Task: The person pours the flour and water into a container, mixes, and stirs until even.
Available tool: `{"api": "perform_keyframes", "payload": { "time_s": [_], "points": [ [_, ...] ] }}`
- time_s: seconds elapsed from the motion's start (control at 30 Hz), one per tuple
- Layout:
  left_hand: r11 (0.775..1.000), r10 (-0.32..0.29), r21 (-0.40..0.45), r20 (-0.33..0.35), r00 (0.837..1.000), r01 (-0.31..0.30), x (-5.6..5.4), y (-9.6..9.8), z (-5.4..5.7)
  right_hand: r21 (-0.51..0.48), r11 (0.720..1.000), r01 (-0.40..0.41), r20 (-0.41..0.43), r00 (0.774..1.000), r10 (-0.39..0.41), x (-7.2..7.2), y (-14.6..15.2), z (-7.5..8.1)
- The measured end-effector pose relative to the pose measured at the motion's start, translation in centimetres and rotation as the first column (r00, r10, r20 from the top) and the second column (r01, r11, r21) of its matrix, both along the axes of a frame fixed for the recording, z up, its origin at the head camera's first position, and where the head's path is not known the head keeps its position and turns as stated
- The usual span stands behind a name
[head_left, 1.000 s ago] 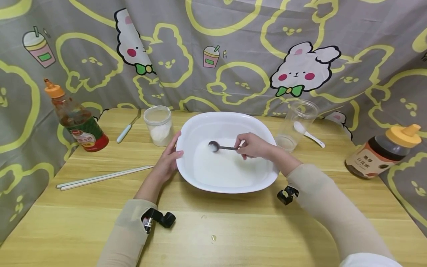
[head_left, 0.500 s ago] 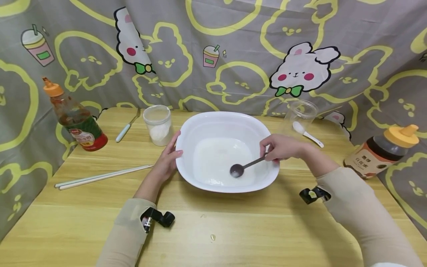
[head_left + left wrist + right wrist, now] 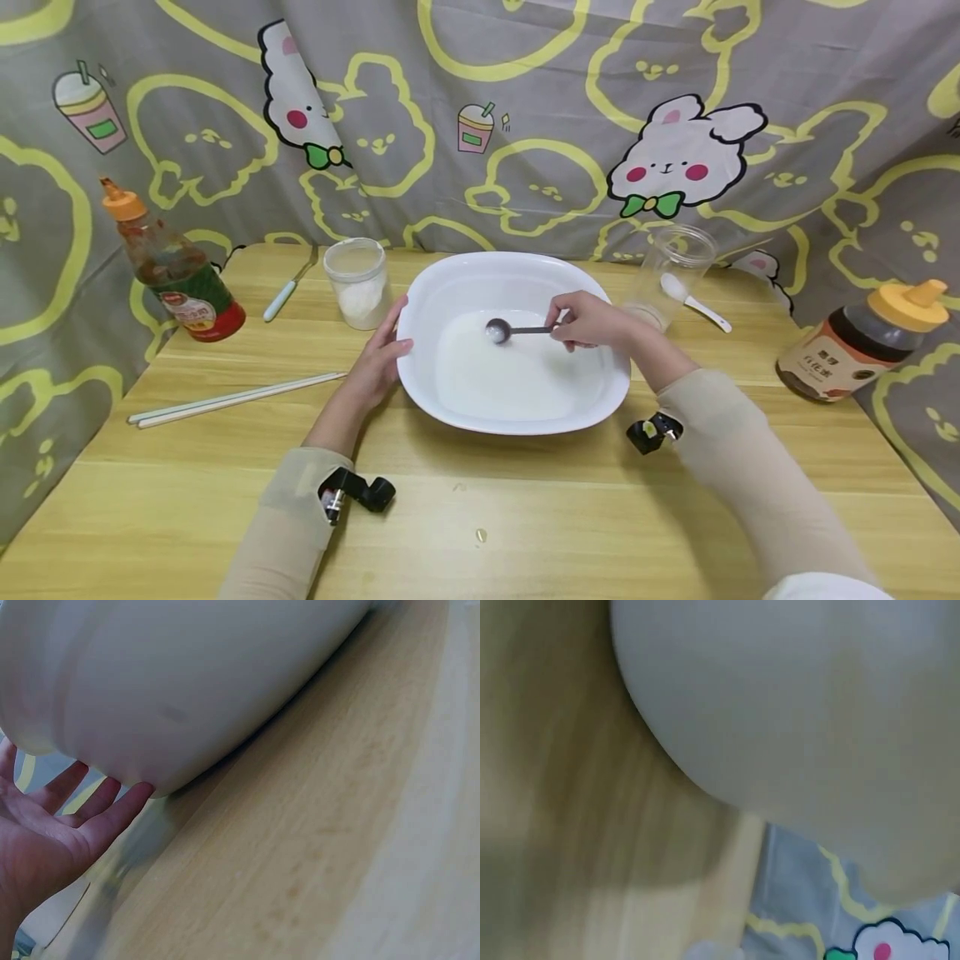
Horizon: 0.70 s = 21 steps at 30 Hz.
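A white oval basin (image 3: 420, 392) holds a milky white liquid (image 3: 502, 383). My left hand (image 3: 372, 367) holds its left side, the thumb over the rim. In the left wrist view, the fingers (image 3: 124, 802) touch the basin's outer wall (image 3: 187, 690). My right hand (image 3: 588, 321) pinches the handle of a dark round-bowled spoon (image 3: 497, 331) over the basin. Some white liquid shows in the spoon's bowl; whether it dips below the surface I cannot tell. The right wrist view shows the basin's outside (image 3: 780, 712), with the right hand out of sight.
Behind left stand a jar of white powder (image 3: 360, 300), a blue-handled utensil (image 3: 281, 298) and a red sauce bottle (image 3: 180, 283). Chopsticks (image 3: 232, 400) lie at left. At right are a clear jar (image 3: 678, 254), a white spoon (image 3: 693, 302) and a honey-coloured-label bottle (image 3: 847, 346).
The spoon has moved with my right hand from the basin's left-middle towards its near right, then back left and away from me. My left hand keeps its place.
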<state>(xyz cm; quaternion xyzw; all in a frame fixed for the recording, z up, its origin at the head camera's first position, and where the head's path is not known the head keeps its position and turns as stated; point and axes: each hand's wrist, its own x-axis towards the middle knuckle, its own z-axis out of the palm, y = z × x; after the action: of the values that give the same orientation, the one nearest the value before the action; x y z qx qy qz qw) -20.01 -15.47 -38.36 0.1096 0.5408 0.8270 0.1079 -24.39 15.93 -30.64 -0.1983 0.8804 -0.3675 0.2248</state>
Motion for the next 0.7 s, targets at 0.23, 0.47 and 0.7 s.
{"api": "perform_keyframes", "payload": {
  "time_s": [0.23,0.47,0.7],
  "points": [
    [1.0,0.006,0.006,0.011,1.0,-0.006,0.0,0.1,0.1,-0.06,0.987,-0.149,0.12,0.981,0.155,1.2,0.0,-0.2],
    [1.0,0.005,0.003,0.024,1.0,-0.005,0.1,0.0,0.2,0.057,0.984,-0.169,0.094,0.982,0.163,2.4,2.7,2.2],
    [1.0,0.0,-0.007,0.021,1.0,0.0,0.2,0.1,0.3,0.186,0.982,-0.024,-0.069,0.997,0.037,1.2,3.7,2.8]
  ]
}}
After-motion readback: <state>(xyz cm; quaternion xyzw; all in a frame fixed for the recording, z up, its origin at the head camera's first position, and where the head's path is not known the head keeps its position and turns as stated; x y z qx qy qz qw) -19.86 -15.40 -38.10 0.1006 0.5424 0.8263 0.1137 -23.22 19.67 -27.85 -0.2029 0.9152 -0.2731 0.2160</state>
